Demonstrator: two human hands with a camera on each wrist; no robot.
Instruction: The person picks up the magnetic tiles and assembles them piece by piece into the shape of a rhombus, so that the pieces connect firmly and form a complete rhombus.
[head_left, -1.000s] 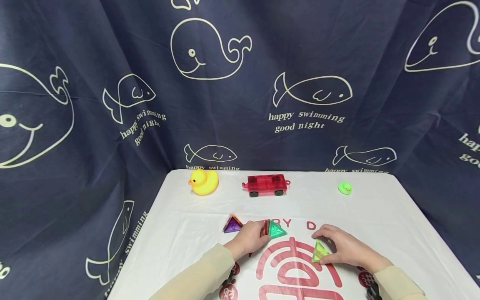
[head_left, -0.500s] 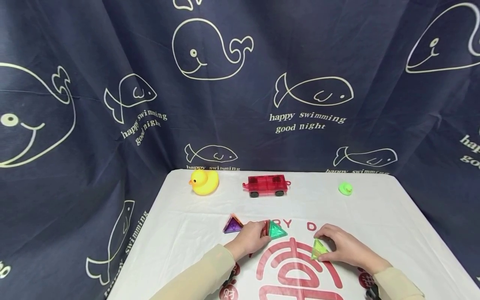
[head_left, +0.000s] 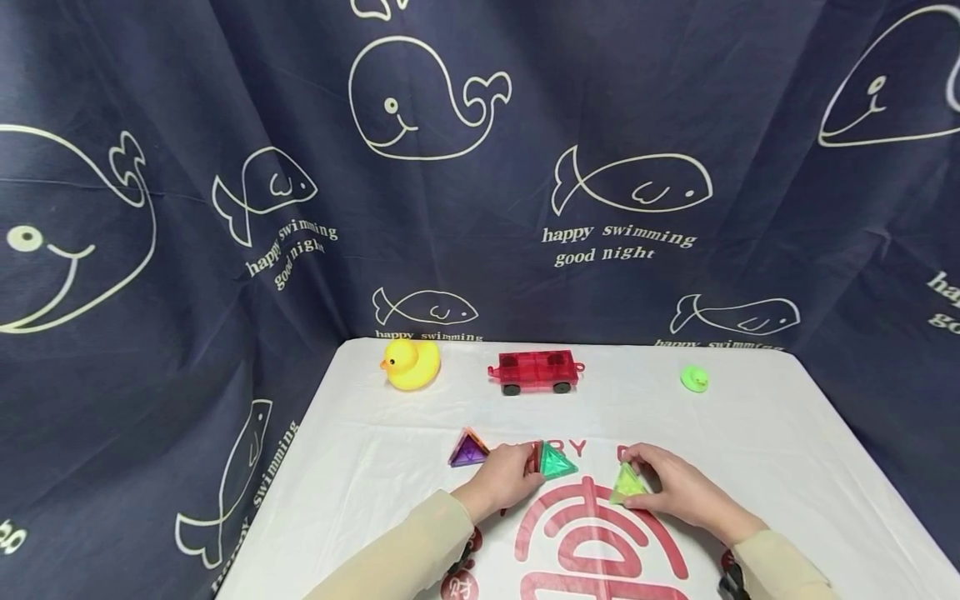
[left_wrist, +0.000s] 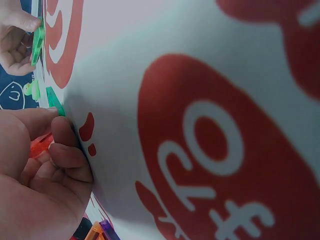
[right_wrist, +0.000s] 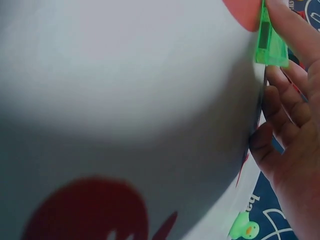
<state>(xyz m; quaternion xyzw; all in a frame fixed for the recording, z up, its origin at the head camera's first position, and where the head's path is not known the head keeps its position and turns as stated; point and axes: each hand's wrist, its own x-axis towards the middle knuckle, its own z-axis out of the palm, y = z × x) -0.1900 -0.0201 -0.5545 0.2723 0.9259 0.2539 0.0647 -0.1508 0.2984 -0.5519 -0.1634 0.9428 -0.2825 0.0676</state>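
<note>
Between the thumb and fingers of my right hand [head_left: 672,490] is a yellow-green triangular magnetic tile [head_left: 628,484]. The right wrist view shows the thumb along this green tile [right_wrist: 272,47] just over the cloth. My left hand [head_left: 504,478] holds a teal triangular magnetic tile [head_left: 557,461] with a red tile [head_left: 536,457] against its left side. In the left wrist view the thumb tip meets the edge of the teal tile [left_wrist: 55,101], and the red tile [left_wrist: 41,145] shows behind the fingers, partly hidden. Just left of that hand lies a purple triangular tile [head_left: 468,451] with an orange one at its edge.
At the back of the white-covered table [head_left: 360,417] stand a yellow rubber duck [head_left: 412,364], a red wheeled toy car base [head_left: 536,371] and a small green duck [head_left: 694,379]. A navy curtain [head_left: 480,208] with whale and fish drawings closes off the back and sides.
The right hand has moved slightly left and away from me with the yellow-green tile, nearer the teal one. My left hand stays on its tiles. The view has shifted a little.
</note>
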